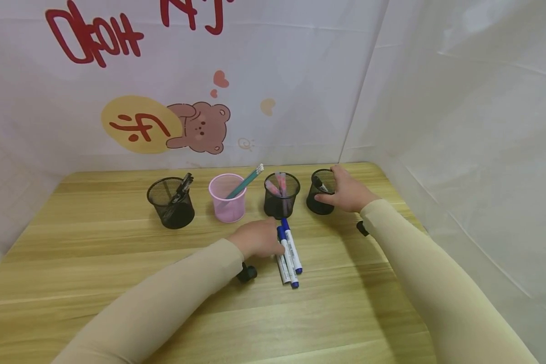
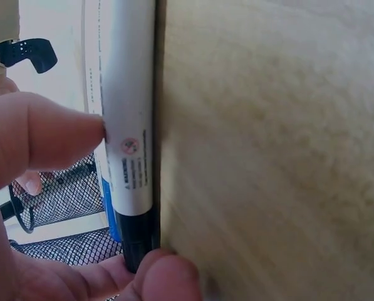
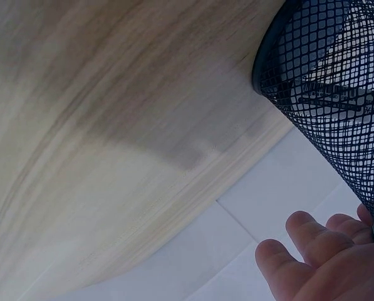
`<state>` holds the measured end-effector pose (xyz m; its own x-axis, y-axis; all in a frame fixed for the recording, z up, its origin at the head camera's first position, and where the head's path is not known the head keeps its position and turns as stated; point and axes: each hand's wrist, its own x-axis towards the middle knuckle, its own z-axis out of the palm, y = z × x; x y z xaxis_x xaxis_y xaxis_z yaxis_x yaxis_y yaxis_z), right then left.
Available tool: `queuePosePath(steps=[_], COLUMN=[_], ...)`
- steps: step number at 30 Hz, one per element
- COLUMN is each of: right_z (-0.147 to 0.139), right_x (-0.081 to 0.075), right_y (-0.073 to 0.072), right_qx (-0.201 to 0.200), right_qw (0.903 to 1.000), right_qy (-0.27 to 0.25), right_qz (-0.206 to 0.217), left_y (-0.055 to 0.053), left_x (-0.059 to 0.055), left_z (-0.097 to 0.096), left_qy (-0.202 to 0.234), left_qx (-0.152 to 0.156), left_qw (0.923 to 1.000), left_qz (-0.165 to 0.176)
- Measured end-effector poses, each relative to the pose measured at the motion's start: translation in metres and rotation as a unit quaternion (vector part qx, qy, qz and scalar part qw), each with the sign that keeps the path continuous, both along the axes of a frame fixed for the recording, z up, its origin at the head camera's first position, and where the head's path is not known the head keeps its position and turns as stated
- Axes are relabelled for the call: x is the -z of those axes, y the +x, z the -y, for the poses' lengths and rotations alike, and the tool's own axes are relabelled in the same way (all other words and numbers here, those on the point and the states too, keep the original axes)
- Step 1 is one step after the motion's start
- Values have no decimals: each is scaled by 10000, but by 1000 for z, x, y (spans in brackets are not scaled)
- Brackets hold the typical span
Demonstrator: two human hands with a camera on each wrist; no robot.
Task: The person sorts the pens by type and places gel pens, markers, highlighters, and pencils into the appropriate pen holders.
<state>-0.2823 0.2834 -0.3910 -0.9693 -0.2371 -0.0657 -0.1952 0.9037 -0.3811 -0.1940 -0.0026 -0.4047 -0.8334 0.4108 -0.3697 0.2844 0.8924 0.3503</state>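
Observation:
My left hand (image 1: pixel 258 238) is at a small group of white markers lying on the table. In the left wrist view its thumb presses the side of a white marker (image 2: pixel 127 113), and its fingertips curl round the black cap (image 2: pixel 135 235). Beside it lie two blue-capped markers (image 1: pixel 292 247), partly behind my fingers in the head view. My right hand (image 1: pixel 348 191) grips the rim of the rightmost black mesh pen cup (image 1: pixel 318 206), thumb at the front and fingers at the far side. A black-and-white marker (image 1: pixel 319 184) leans inside that cup.
Left of that cup stand a black mesh cup (image 1: pixel 277 208) with pink pens, a pink cup (image 1: pixel 229 211) with green pencils (image 1: pixel 245 182), and another black mesh cup (image 1: pixel 177 218) with black pens. A white curtain (image 1: pixel 459 126) rises along the table's right edge.

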Motion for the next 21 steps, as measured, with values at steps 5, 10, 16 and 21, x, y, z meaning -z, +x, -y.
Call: queuePosePath(steps=[5,10,16,21], right_z=[-1,-1,-2,-3], right_x=[0,-1,-2,0], right_y=[0,0,0,-1], right_qx=[44,35,4,10], right_qw=[10000,10000,9998,9999], right_qy=[-20,-1,-7,-29], right_qz=[4,92,182,129], left_y=[-1,-3,-3,-3], left_x=[1,-1,-2,-1], left_z=[0,-1,-4,-5], left_qy=[62,17,7,3], left_qx=[-152,-155,-144,-214], left_qw=[9998,9999,9999,9998], left_qz=[77,58,38,24])
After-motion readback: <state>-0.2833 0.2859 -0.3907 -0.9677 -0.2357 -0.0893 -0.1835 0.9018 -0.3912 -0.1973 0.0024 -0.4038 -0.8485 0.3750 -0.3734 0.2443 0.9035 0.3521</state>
